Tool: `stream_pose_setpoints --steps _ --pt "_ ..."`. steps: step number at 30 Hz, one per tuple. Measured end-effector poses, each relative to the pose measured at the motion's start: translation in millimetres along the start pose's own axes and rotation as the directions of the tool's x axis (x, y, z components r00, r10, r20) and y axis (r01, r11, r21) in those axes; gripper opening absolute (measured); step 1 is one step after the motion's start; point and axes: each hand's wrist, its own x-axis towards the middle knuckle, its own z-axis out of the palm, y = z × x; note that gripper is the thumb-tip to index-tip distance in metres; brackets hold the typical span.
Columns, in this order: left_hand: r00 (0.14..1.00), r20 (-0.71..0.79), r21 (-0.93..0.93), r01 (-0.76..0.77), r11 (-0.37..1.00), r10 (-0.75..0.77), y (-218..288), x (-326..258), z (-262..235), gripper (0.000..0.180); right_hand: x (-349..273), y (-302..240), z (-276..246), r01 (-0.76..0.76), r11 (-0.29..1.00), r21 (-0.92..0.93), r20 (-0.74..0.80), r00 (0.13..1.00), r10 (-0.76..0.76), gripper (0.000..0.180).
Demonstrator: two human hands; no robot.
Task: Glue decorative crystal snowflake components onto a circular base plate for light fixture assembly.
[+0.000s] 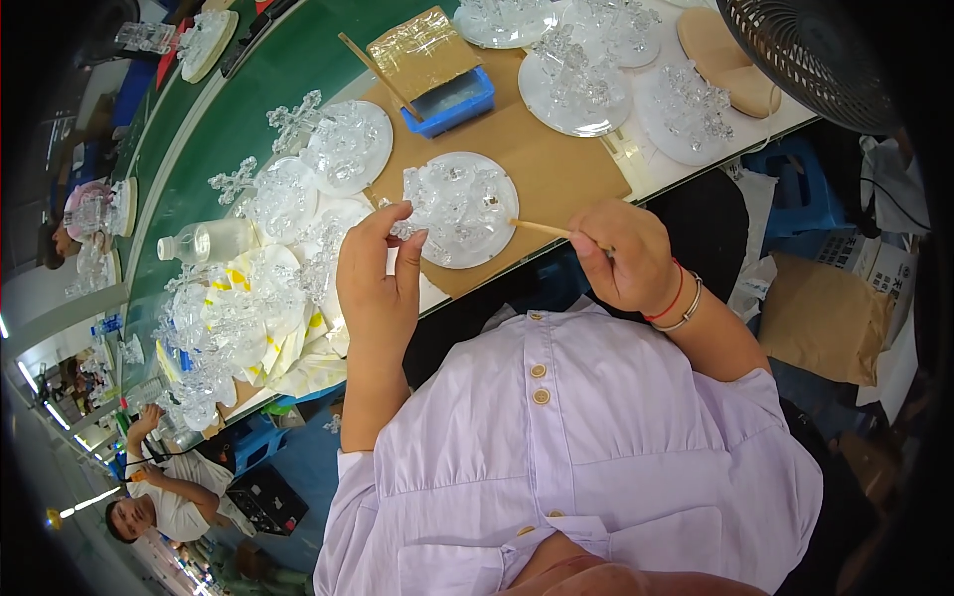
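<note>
Your right hand [628, 253] is closing around a thin wooden stick [542, 228], with the fingers curling over its near end, and its far tip is meeting the right rim of a clear ornament on a round base [460, 238]. Your left hand [383, 263] is reaching to the ornament's left side, with thumb and fingertips bending toward each other and a clear bit showing between them; whether they are pinching it, you are not letting anyone tell from here. The ornament itself is lying on a brown cardboard sheet [581, 164], near the table's edge and between your two hands, with its cluster of clear parts facing up

Just beyond it, a blue tray [457, 117] is resting on the cardboard, a gold-brown block [422, 50] is rising at its far side, and a wooden rod [373, 70] is leaning at its left. More clear ornaments [348, 144] are sitting to the left and at the far right, while a clear bottle [211, 241] is lying on its side above a heap of clear parts and yellow-marked wrappers [288, 363]. A black fan [810, 60] is standing at the upper right, and at the lower left a co-worker [184, 487] in white is raising an arm
</note>
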Motion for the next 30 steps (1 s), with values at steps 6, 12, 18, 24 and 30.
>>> stream_pose_setpoints --steps 6,12,18,24,30 --pt "1.0 0.002 0.0 -0.012 1.0 0.012 12 -5 4 0.026 -7 -6 5 -0.008 1.0 0.014 0.004 1.0 0.008 0.007" --pt "0.999 0.003 0.014 -0.045 0.999 0.045 14 -7 6 0.029 -9 -4 3 -0.014 1.0 0.014 -0.003 1.0 0.015 0.006" --pt "0.991 0.017 0.037 -0.134 0.99 0.133 14 0 -4 0.037 -8 0 -6 -0.104 0.995 -0.01 -0.069 0.992 0.103 0.006" --pt "0.973 0.093 0.018 -0.212 0.977 0.209 1 7 -10 0.033 -6 -5 -6 -0.035 0.998 -0.054 -0.027 0.999 0.034 0.007" --pt "0.973 -0.001 0.017 -0.23 0.973 0.23 7 7 6 0.031 -5 -1 -10 -0.063 0.997 -0.042 -0.04 0.997 0.061 0.008"
